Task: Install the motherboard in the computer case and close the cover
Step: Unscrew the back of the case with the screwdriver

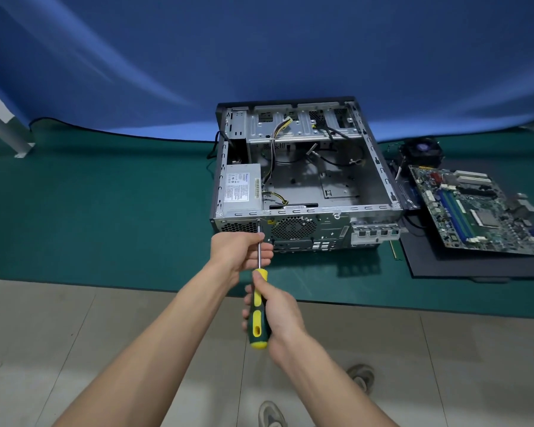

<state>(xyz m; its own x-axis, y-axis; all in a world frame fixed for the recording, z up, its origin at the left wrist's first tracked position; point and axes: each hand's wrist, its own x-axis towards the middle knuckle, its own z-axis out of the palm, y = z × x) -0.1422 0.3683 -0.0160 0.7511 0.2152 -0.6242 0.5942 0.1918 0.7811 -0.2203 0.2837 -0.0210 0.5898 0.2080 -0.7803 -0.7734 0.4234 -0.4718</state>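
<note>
An open computer case (pixel 305 177) lies on its side on a green desk (pixel 105 211), its inside bare of any board. The motherboard (pixel 475 208) rests outside, to the right of the case, on a dark panel (pixel 444 266). At the case's near wall, a screwdriver (pixel 258 291) points at a screw spot beside the power supply (pixel 242 189). The right hand (pixel 275 315) wraps its grip round the yellow and green handle; the left hand (pixel 239 251) pinches the metal shaft to steady it. To do this well, keep the tip square in the screw head, press in firmly, and turn slowly so it cannot slip.
</note>
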